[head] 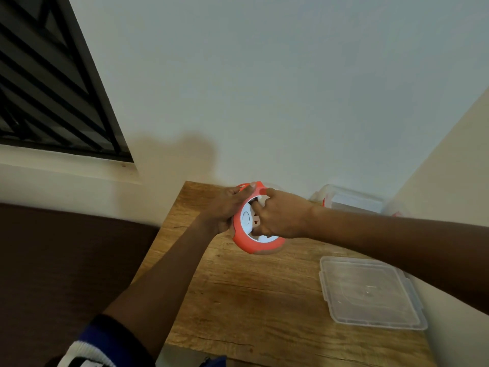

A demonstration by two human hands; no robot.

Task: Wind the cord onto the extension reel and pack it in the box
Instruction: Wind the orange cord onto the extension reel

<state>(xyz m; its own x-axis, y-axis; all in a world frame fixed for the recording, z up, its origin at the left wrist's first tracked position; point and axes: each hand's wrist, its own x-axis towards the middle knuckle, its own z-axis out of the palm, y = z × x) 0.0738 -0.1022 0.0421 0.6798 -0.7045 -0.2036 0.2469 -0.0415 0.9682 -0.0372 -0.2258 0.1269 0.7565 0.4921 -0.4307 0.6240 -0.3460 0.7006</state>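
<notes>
An orange extension reel (246,241) with a white socket face is held just above the far part of the wooden table (254,300). My left hand (225,207) grips its left rim, thumb over the top edge. On the white face lies my right hand (280,215), fingers curled into the centre. No loose cord shows. A clear plastic box (352,198) stands at the back right against the wall. Its clear lid (367,290) lies flat on the table at the right.
The table sits in a corner, with walls behind and to the right. A barred window (53,88) and its sill are at the upper left. A dark surface (66,260) lies left of the table.
</notes>
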